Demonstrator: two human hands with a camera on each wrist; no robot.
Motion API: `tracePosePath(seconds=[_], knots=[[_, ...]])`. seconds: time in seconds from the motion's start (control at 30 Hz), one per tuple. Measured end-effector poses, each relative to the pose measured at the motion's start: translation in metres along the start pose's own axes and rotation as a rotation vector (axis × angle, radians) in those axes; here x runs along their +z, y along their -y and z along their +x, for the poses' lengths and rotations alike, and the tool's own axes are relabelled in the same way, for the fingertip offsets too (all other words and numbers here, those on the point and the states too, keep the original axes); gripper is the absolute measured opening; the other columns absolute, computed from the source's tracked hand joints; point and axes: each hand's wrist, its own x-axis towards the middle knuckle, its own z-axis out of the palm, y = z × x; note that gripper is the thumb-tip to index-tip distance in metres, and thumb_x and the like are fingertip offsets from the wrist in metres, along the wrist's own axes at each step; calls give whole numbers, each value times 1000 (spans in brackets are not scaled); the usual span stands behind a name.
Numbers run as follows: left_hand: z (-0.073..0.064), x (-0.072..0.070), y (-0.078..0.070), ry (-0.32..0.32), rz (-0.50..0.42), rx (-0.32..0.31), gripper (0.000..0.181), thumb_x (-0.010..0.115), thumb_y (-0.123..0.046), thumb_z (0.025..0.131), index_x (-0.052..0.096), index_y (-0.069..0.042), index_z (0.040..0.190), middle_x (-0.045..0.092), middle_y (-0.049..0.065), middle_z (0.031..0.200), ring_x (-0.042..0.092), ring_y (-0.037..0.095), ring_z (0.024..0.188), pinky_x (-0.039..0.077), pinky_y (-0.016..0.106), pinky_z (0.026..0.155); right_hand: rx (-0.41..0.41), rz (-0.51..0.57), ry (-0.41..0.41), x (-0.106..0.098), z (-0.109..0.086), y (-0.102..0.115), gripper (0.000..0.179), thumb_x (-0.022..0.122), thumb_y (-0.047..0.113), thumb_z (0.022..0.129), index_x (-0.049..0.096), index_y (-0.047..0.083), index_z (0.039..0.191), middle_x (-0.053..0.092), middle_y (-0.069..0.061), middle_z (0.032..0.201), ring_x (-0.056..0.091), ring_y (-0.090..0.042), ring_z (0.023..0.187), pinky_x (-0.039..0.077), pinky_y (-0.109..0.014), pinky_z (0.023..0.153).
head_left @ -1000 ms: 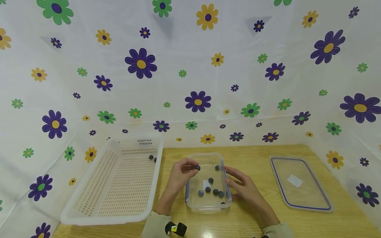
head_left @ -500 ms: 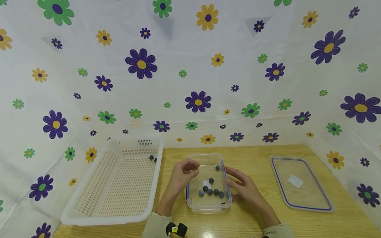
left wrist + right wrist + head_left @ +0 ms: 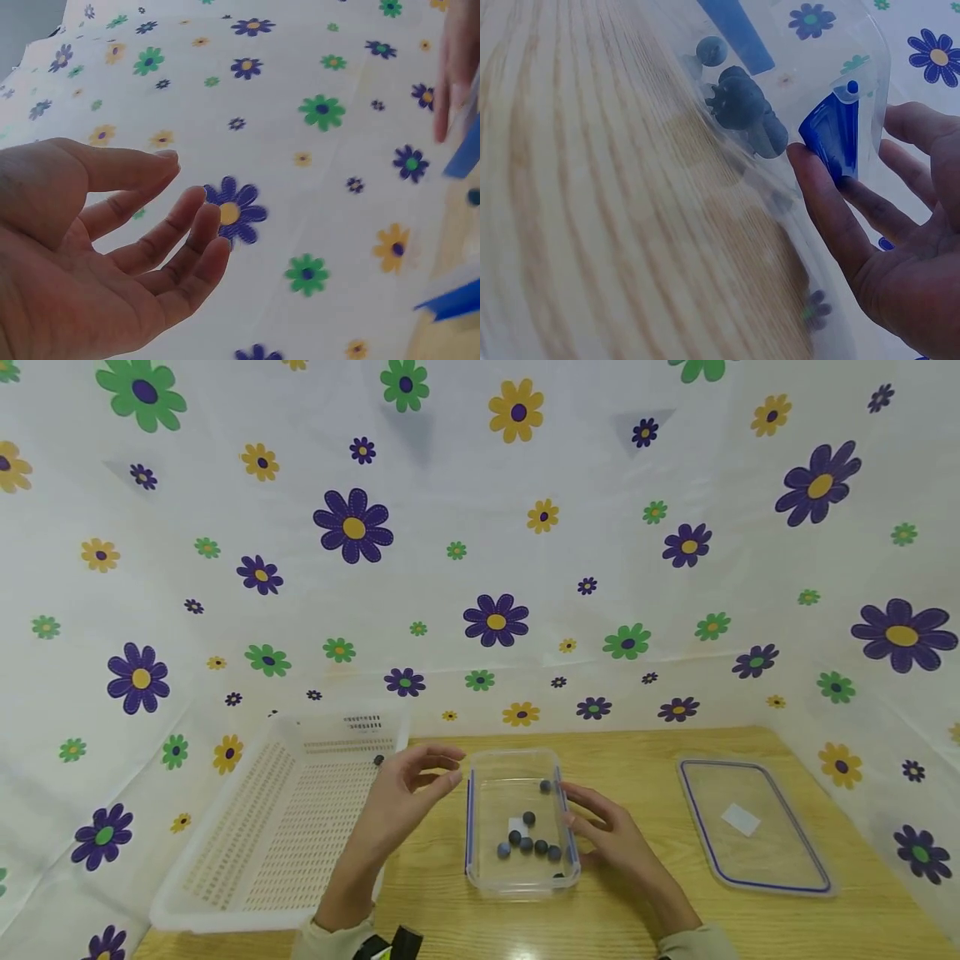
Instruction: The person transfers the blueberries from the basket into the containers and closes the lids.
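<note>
My left hand (image 3: 393, 806) hovers between the white basket and the clear plastic container (image 3: 521, 887), its fingers loosely bent. Nothing is held in the left hand (image 3: 127, 247), as the left wrist view shows. Several dark blueberries (image 3: 529, 818) lie on the container's floor, most of them near its front. My right hand (image 3: 618, 839) rests against the container's right side. In the right wrist view, the fingers of the right hand (image 3: 900, 255) touch the wall by a blue clasp (image 3: 836, 135). One blueberry (image 3: 378, 760) shows at the basket's back right.
The white perforated basket (image 3: 255, 920) stands on the left of the wooden table (image 3: 630, 752). A clear lid (image 3: 780, 852) with a blue seal lies flat on the right. A flower-patterned white sheet (image 3: 427, 585) surrounds the table at the back and sides.
The left hand let go of a blueberry inside the container, then moved left, out toward the basket. The right hand has stayed at the container's side.
</note>
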Motion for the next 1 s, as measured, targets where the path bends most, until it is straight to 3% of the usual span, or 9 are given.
tracePosePath(seconds=[0.1, 0.2, 0.37, 0.5, 0.7, 0.87, 1.0], knots=[[6, -23, -6, -15, 55, 21, 21, 70, -7, 98, 70, -5, 119, 69, 9, 117, 66, 26, 110, 55, 30, 94, 3, 7, -3, -1, -2, -1, 56, 62, 18, 104, 42, 5, 155, 29, -27, 162, 40, -60, 135, 60, -54, 75], [13, -48, -3, -36, 63, 3, 22, 68, -10, 100, 68, -3, 121, 67, 11, 120, 64, 26, 112, 54, 26, 93, 5, 18, -2, -1, -2, -2, 57, 63, 18, 104, 42, 4, 155, 29, -28, 162, 41, -60, 134, 60, -54, 75], [22, -84, 20, -76, 81, -85, 28, 65, -14, 102, 64, 0, 126, 63, 19, 127, 63, 23, 116, 52, 21, 92, -1, 35, 19, 0, -1, -1, 57, 62, 18, 104, 41, 4, 155, 30, -26, 161, 44, -57, 134, 60, -53, 80], [34, -103, 43, -58, 126, -159, 31, 64, -14, 103, 61, 2, 129, 61, 24, 131, 63, 29, 117, 54, 23, 90, 0, 35, 21, 0, -1, -1, 56, 62, 18, 105, 41, 4, 155, 32, -26, 161, 46, -54, 133, 59, -53, 82], [50, -119, 81, -67, 176, -269, 34, 63, -12, 103, 59, 5, 132, 60, 25, 134, 61, 35, 118, 54, 28, 89, -2, 19, 5, 0, -1, 0, 55, 62, 17, 104, 42, 4, 155, 33, -26, 160, 44, -56, 134, 59, -52, 82], [59, -120, 117, -118, 208, -330, 32, 62, -9, 102, 60, 6, 131, 60, 25, 134, 61, 37, 117, 54, 34, 91, -10, -9, -7, 0, -1, 0, 55, 62, 17, 104, 44, 4, 154, 34, -27, 160, 44, -56, 135, 59, -50, 84], [63, -120, 140, -104, 236, -356, 33, 63, -6, 101, 60, 8, 131, 61, 27, 132, 61, 39, 118, 53, 46, 96, 13, 17, -7, 1, -1, 0, 56, 63, 18, 104, 43, 5, 155, 34, -24, 160, 47, -53, 133, 60, -52, 82]])
